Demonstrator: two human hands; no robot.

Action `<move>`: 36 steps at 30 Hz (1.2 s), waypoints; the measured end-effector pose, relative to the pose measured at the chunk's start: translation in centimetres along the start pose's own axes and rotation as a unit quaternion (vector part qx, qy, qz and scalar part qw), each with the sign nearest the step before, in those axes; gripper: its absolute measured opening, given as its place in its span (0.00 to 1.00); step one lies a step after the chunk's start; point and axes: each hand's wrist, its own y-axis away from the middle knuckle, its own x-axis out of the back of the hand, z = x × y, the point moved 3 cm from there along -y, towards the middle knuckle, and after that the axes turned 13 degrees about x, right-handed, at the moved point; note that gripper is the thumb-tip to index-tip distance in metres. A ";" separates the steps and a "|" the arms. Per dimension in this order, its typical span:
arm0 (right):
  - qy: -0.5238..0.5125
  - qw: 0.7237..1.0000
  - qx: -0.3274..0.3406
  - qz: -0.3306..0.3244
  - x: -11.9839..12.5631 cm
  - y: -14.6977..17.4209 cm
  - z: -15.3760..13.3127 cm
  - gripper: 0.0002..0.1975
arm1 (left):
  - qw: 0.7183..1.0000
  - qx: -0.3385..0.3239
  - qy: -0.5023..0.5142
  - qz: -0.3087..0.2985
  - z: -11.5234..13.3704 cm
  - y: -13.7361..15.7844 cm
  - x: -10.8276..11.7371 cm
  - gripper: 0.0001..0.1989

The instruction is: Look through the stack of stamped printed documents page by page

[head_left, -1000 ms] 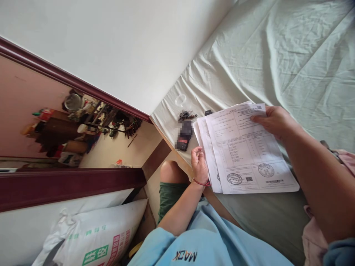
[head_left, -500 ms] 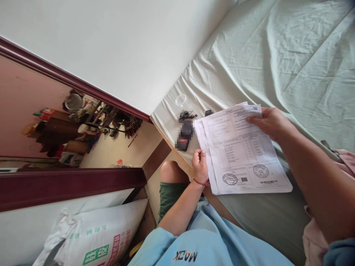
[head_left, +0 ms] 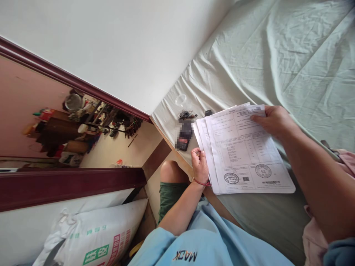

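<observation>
A stack of printed paper sheets (head_left: 244,144) with two round stamps and a barcode is held up over the bed, its left edges fanned apart. My right hand (head_left: 277,120) grips the upper right corner, thumb on the printed face and fingers behind. At the left edge of the sheets is my left hand (head_left: 199,162), its fingers curled in and a red cord on the wrist. Whether a sheet is pinched in those curled fingers is not clear.
On the pale green bed sheet (head_left: 235,70) lie a pixelated dark phone-like item (head_left: 184,136), a tangled dark bunch (head_left: 186,115), a clear round lid-like piece (head_left: 181,99) and a small black object (head_left: 208,112). A white printed sack (head_left: 111,229) stands lower left, below a doorway.
My right hand and the top sheets have shifted slightly right, spreading the left edges further apart. My left fingers have loosened a little; that hand stays in place.
</observation>
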 end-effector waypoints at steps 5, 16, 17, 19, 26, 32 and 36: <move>-0.029 0.999 0.011 0.033 0.2 -0.7 1.4 0.10 | 0.998 0.010 0.041 -0.035 -0.2 -0.1 -0.1 0.24; -0.102 0.993 0.054 0.008 -0.6 -0.4 0.9 0.11 | 0.998 0.021 0.053 -0.019 0.0 0.0 -0.3 0.24; -0.090 0.994 0.054 0.011 -0.7 -0.4 0.9 0.12 | 0.998 0.021 0.052 -0.021 0.1 0.1 -0.4 0.24; -0.065 0.996 0.058 0.012 -0.7 -0.5 1.1 0.13 | 0.998 0.021 0.050 -0.026 0.3 0.3 -0.4 0.24; -0.043 0.998 0.052 0.003 -0.6 -0.4 1.4 0.15 | 0.999 0.024 -0.038 -0.020 0.4 0.1 -0.1 0.25; -0.005 0.999 0.034 0.004 -0.2 -0.2 1.0 0.14 | 0.998 0.021 -0.056 -0.018 0.7 0.2 0.0 0.30; -0.011 0.999 0.041 0.005 0.0 -0.1 0.7 0.14 | 0.998 0.024 -0.045 -0.023 0.7 0.2 -0.1 0.32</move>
